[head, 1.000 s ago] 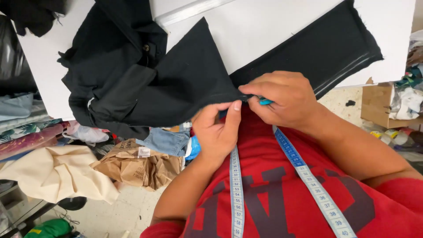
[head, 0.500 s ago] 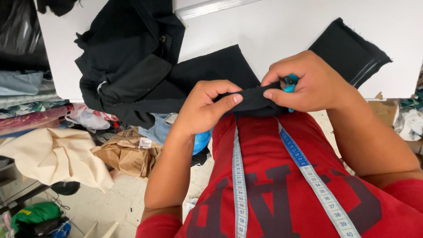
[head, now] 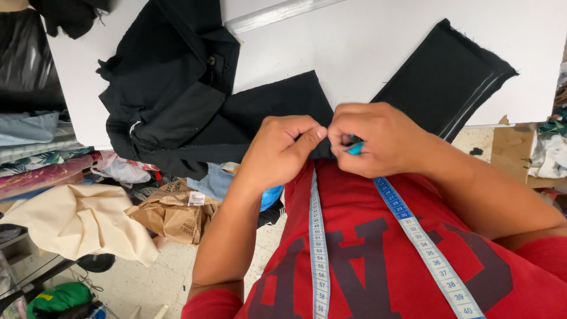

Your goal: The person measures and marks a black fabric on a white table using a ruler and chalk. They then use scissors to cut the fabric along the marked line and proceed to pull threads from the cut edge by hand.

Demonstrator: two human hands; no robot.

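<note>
- Bare white tabletop lies open across the upper centre and upper right of the frame.
- Black garment blocks the upper left; a black fabric strip crosses right of centre.

I see a crumpled brown paper bag on the floor under the counter's near edge, carrying a small white label. A tan cardboard box stands at far right, below the counter.

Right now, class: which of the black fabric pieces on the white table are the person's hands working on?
The flat black panel at the table's near edge, pinched by the left hand and right hand; the frayed strip and bundled garment lie untouched.
</note>
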